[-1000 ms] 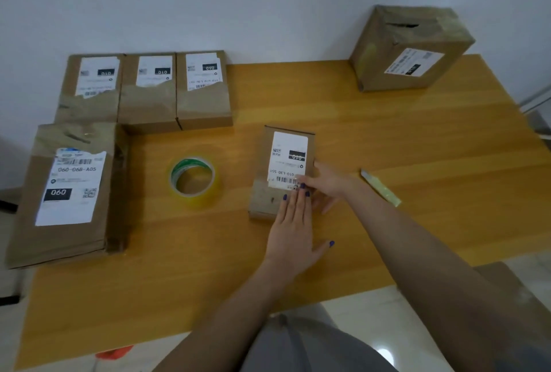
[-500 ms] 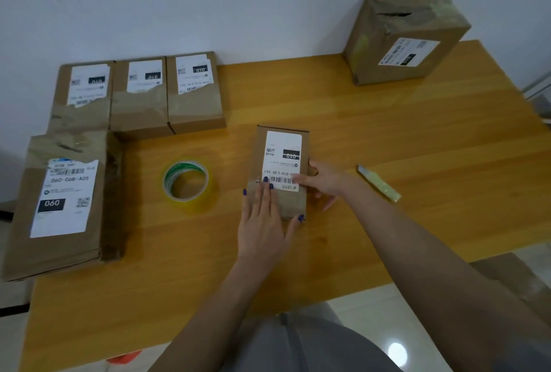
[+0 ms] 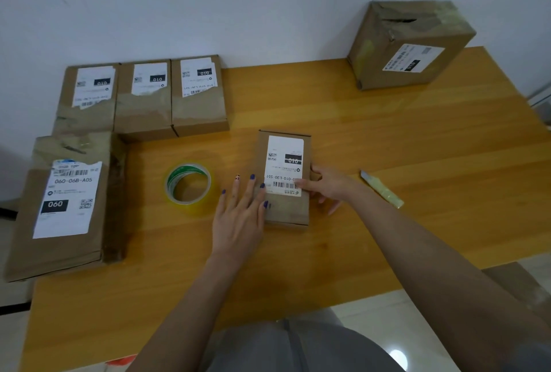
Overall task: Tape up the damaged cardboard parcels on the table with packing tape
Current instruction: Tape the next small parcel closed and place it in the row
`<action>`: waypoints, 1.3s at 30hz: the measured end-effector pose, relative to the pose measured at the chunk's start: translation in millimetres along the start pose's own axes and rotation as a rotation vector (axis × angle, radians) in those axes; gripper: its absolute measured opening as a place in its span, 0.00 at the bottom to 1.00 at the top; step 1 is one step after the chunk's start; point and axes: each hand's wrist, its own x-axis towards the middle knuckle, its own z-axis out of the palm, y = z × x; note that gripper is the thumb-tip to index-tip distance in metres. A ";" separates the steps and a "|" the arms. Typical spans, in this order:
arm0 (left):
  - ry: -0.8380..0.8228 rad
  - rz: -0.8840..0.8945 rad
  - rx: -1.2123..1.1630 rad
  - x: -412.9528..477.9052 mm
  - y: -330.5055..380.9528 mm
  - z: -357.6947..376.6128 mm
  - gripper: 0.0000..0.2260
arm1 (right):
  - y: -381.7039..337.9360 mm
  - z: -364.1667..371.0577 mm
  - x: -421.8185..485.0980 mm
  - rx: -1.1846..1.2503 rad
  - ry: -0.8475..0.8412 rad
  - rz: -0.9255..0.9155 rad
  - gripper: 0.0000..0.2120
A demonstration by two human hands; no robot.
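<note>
A small brown parcel (image 3: 286, 210) with a white shipping label lies flat in the middle of the wooden table (image 3: 387, 139). My right hand (image 3: 326, 186) holds its right edge, thumb on the label and fingers curled along the side. My left hand (image 3: 241, 210) lies flat with straight, spread fingers at the parcel's left edge, fingertips touching it. A roll of yellowish packing tape (image 3: 188, 186) sits on the table just left of my left hand.
Three small labelled parcels (image 3: 143, 103) stand in a row at the back left. A large flat parcel (image 3: 62, 207) lies at the left edge. A bigger box (image 3: 408, 46) with a torn top sits at the back right. A yellow cutter (image 3: 383, 189) lies right of my right hand.
My left hand slid leftward off the parcel's top to its left edge, toward the tape roll. My right hand kept its hold on the right edge.
</note>
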 end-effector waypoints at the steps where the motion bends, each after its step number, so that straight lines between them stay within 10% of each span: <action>1: 0.010 -0.024 -0.071 -2.2 2.1 -1.7 0.28 | -0.7 0.2 -0.7 0.000 -0.004 -0.002 0.37; 8: 0.095 -0.415 -0.672 23.7 17.0 -2.2 0.28 | 6.6 29.8 -0.2 -0.122 0.293 -0.206 0.25; 14: 0.159 -0.546 -0.812 34.5 14.9 3.3 0.26 | 23.0 85.5 -3.3 0.138 0.471 -0.203 0.45; 28: 0.038 -0.575 -1.161 34.2 -8.5 -2.1 0.16 | 26.2 59.1 -21.2 0.608 0.328 -0.196 0.23; 36: 0.199 -0.357 -0.762 28.0 7.0 -15.5 0.19 | -7.9 52.0 -39.1 0.689 0.240 -0.296 0.39; 39: 0.160 -0.344 -0.922 23.9 15.5 -29.6 0.19 | -22.9 51.6 -48.6 0.594 0.283 -0.353 0.17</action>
